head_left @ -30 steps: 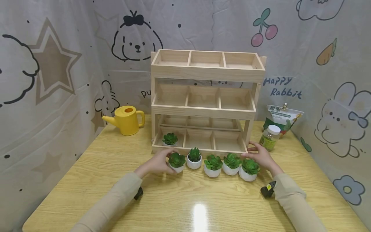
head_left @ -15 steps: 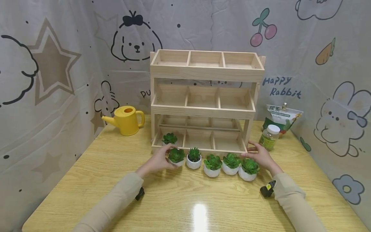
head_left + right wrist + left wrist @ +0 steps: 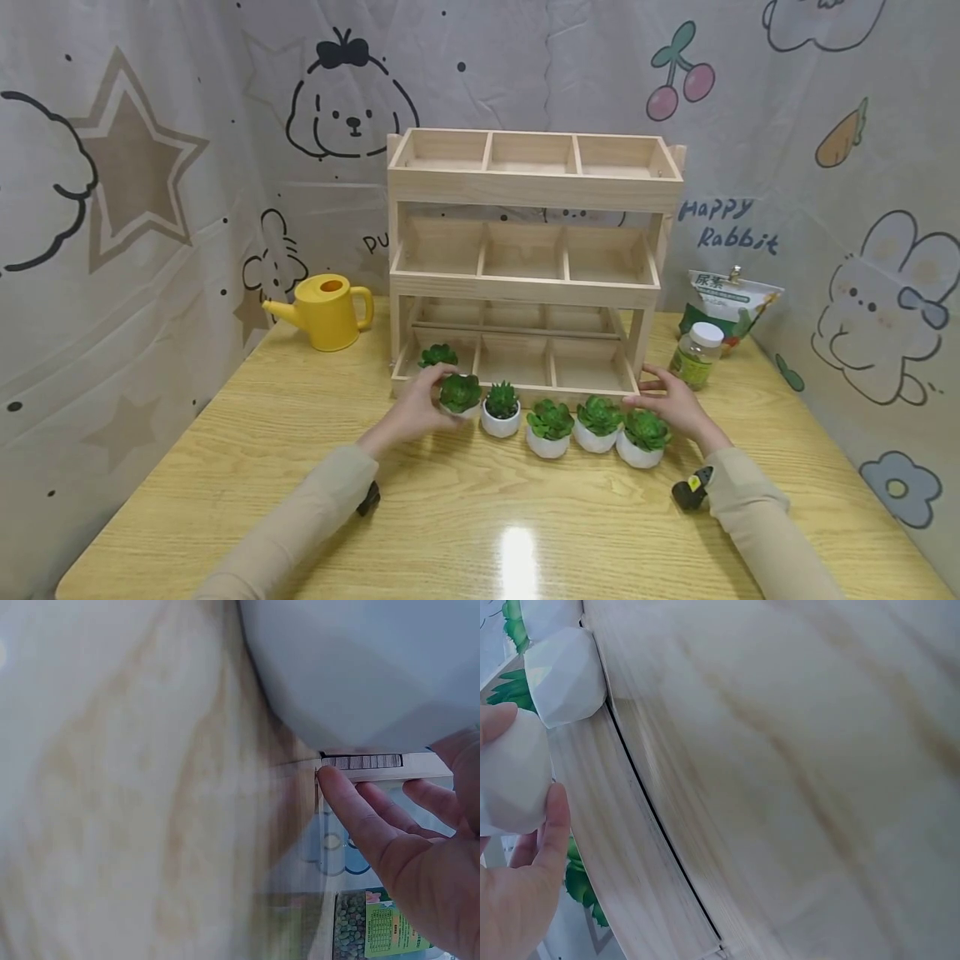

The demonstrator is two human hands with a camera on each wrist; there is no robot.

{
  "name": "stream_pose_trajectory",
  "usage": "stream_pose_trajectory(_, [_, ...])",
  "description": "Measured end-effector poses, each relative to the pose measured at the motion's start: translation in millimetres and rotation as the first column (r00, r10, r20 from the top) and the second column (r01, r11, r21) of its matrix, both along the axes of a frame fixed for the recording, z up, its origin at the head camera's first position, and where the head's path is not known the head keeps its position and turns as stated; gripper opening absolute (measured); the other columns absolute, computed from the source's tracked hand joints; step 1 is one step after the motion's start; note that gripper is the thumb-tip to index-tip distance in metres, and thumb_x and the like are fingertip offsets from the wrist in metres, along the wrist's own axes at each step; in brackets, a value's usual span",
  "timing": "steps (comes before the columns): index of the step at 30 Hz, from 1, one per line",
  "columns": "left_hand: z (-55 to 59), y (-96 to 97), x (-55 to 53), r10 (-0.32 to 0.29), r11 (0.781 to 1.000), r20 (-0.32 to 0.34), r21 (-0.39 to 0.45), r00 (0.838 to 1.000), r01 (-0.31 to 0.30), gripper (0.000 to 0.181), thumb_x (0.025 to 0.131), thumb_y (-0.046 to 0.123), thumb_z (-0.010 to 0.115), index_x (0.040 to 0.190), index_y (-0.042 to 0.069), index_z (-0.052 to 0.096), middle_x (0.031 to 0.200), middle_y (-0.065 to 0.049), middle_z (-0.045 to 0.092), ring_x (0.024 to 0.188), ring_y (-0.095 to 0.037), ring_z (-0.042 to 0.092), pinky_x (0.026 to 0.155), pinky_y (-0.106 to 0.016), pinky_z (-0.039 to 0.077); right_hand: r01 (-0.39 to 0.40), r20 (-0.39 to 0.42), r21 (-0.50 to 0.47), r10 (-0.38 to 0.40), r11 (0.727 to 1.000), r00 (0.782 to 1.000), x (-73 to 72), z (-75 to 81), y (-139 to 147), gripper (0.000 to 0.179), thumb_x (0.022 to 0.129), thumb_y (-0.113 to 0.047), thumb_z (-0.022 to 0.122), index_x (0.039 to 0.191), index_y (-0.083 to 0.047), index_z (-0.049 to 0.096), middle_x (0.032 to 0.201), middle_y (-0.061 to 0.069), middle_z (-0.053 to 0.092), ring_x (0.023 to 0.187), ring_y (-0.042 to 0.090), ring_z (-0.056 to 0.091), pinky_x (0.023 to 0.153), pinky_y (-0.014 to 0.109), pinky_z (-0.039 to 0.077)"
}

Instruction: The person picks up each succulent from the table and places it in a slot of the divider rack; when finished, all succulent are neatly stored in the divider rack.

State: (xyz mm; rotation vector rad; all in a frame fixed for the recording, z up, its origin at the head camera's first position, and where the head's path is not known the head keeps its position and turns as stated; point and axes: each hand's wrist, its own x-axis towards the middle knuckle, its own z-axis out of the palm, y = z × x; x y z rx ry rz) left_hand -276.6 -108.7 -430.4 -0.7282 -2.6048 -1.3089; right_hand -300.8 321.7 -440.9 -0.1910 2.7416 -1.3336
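My left hand (image 3: 415,410) grips a potted succulent (image 3: 459,392) by its white faceted pot, raised close to the front board of the wooden rack (image 3: 525,290). In the left wrist view the thumb and fingers close around this pot (image 3: 514,776). Behind it, another succulent (image 3: 438,355) sits in the rack's bottom left compartment, partly hidden. My right hand (image 3: 671,404) touches the rack's lower right corner with fairly straight fingers (image 3: 360,814), beside the rightmost succulent (image 3: 643,437). Three more, a spiky succulent (image 3: 501,408) and leafy succulents (image 3: 550,427), stand in the row between my hands.
A yellow watering can (image 3: 330,312) stands left of the rack. At right are a white-capped jar (image 3: 696,357) and a clipped bag (image 3: 727,304). The rack has three tiers of three compartments on a wooden table (image 3: 420,525), with printed curtains around it.
My left hand has lifted the succulent and moved it up toward the rack, then slightly right. The right hand has stayed at the rack's corner.
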Motion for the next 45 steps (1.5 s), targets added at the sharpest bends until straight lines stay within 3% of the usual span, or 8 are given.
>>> stream_pose_trajectory(7, [-0.9, 4.0, -5.1, 0.036, 0.999, -0.037, 0.017, 0.999, -0.035, 0.068, 0.062, 0.009, 0.089, 0.122, 0.011, 0.056, 0.114, -0.010, 0.060, 0.103, -0.026, 0.060, 0.081, -0.034, 0.056, 0.005, 0.002, 0.005, -0.005, 1.000, 1.000, 0.2, 0.6, -0.5, 0.086, 0.089, -0.035, 0.068, 0.150, 0.003, 0.020, 0.133, 0.035, 0.048, 0.115, 0.043, 0.056, 0.080, 0.040, 0.054])
stream_pose_trajectory(14, [3.7, 11.0, -7.4, 0.060, 0.996, -0.101, 0.066, 0.993, -0.053, 0.068, 0.061, 0.003, 0.088, 0.120, 0.009, 0.057, 0.111, -0.013, 0.059, 0.102, -0.030, 0.061, 0.082, -0.041, 0.057, 0.011, 0.002, 0.007, -0.011, 1.000, 1.000, -0.3, 0.7, -0.5, 0.087, 0.088, -0.035, 0.069, 0.150, 0.002, 0.021, 0.133, 0.035, 0.048, 0.116, 0.044, 0.055, 0.079, 0.039, 0.054])
stream_pose_trajectory(20, [6.5, 16.8, -11.8, 0.095, 0.994, -0.156, 0.067, 0.983, -0.086, 0.068, 0.058, 0.008, 0.090, 0.118, 0.008, 0.058, 0.111, -0.013, 0.060, 0.104, -0.031, 0.059, 0.083, -0.044, 0.056, 0.019, -0.005, 0.008, -0.019, 1.000, 1.000, -0.9, 0.8, -0.7, 0.086, 0.088, -0.035, 0.069, 0.149, 0.003, 0.022, 0.133, 0.035, 0.048, 0.115, 0.044, 0.055, 0.076, 0.034, 0.053])
stream_pose_trajectory(29, [4.9, 24.9, -22.2, 0.110, 0.993, -0.143, 0.068, 0.984, -0.102, 0.069, 0.061, 0.012, 0.090, 0.121, 0.012, 0.056, 0.115, -0.011, 0.058, 0.108, -0.030, 0.057, 0.084, -0.041, 0.056, 0.022, -0.008, 0.003, -0.022, 1.000, 1.000, -1.0, -1.5, -0.4, 0.085, 0.088, -0.034, 0.069, 0.149, 0.003, 0.023, 0.131, 0.035, 0.049, 0.116, 0.044, 0.054, 0.076, 0.033, 0.052])
stream_pose_trajectory(36, [4.8, 32.4, -31.7, 0.114, 0.988, -0.125, 0.122, 0.986, -0.098, 0.067, 0.063, 0.009, 0.088, 0.122, 0.010, 0.056, 0.114, -0.014, 0.057, 0.108, -0.032, 0.057, 0.083, -0.040, 0.057, 0.018, -0.012, -0.001, -0.018, 1.000, 1.000, -0.9, -1.3, -0.8, 0.085, 0.088, -0.034, 0.069, 0.149, 0.003, 0.023, 0.132, 0.036, 0.048, 0.117, 0.045, 0.053, 0.076, 0.032, 0.052])
stream_pose_trajectory(45, [3.7, 43.4, -46.2, 0.148, 0.986, -0.138, 0.100, 0.979, -0.135, 0.066, 0.063, 0.010, 0.088, 0.122, 0.010, 0.056, 0.116, -0.015, 0.058, 0.106, -0.030, 0.058, 0.083, -0.041, 0.055, 0.025, -0.008, 0.002, -0.025, 1.000, 1.000, -0.9, -0.8, 0.0, 0.085, 0.088, -0.034, 0.069, 0.149, 0.003, 0.023, 0.132, 0.035, 0.048, 0.117, 0.044, 0.053, 0.077, 0.032, 0.052])
